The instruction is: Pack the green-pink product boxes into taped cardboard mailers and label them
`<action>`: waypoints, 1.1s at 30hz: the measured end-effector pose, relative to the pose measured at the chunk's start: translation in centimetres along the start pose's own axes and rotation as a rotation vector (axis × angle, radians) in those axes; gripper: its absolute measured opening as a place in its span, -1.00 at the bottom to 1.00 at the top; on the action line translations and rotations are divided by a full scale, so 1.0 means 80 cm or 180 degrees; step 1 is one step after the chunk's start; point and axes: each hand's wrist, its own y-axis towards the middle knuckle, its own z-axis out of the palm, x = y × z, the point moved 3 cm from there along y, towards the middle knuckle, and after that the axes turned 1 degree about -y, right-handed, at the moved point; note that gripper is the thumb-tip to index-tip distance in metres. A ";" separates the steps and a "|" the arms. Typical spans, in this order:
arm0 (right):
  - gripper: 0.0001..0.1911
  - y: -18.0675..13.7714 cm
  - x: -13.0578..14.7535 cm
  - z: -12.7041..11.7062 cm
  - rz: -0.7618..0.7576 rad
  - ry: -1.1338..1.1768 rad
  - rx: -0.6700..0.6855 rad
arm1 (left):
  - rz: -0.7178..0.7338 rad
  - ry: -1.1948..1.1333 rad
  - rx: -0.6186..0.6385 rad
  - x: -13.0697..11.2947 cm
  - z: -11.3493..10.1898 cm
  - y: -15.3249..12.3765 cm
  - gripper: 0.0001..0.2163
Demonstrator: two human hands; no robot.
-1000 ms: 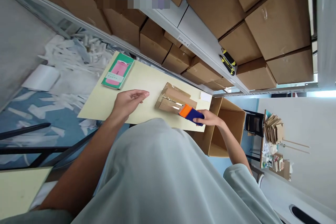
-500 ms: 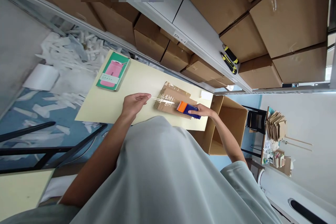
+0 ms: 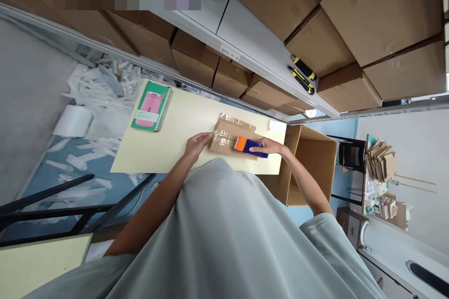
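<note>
A small flat cardboard parcel (image 3: 233, 129) wrapped in clear tape lies on the pale yellow table (image 3: 168, 145). My left hand (image 3: 197, 143) grips the parcel's left end, its fingers curled and pressed against the end. My right hand (image 3: 269, 148) is closed on an orange and blue tape dispenser (image 3: 246, 145), which rests on the near side of the parcel. A thin strip of clear tape runs along the parcel between my two hands.
A green box with a pink picture (image 3: 150, 110) lies at the table's far left. An open brown carton (image 3: 310, 161) stands to the right of the table. Shelves behind hold stacked cardboard boxes and yellow-black utility knives (image 3: 300, 74). White paper scraps (image 3: 101, 86) and a white roll (image 3: 72, 121) lie on the floor.
My left hand moved right from the bare table, drew a tape strip out, and now presses on the parcel's left end. The dispenser shifted slightly left onto the parcel.
</note>
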 end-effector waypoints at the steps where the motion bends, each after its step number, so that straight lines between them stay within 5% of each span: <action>1: -0.28 -0.001 0.000 0.000 -0.0025 0.0009 0.0003 | 0.0082 0.0115 -0.0036 0.000 0.002 0.000 -0.53; 8: -0.25 -0.005 -0.001 -0.001 -0.0266 -0.0011 0.0012 | 0.0776 0.1180 -0.0466 -0.018 -0.005 -0.024 -0.70; 13: -0.28 0.001 -0.005 -0.002 -0.0405 -0.0132 -0.0060 | 0.1478 0.1616 -0.0560 -0.043 0.026 -0.055 -0.69; 17: -0.29 0.011 -0.015 -0.001 -0.0537 -0.0244 -0.0042 | 0.1476 0.1822 -0.0840 -0.042 0.044 -0.049 -0.78; 25: -0.27 0.017 -0.026 0.005 -0.0641 0.0042 0.0243 | 0.1487 0.1284 -0.0885 -0.016 0.037 -0.026 -0.85; 33: -0.25 -0.049 -0.073 -0.015 -0.0478 0.0285 0.0367 | 0.1562 0.1583 -0.0888 -0.009 0.069 -0.039 -0.85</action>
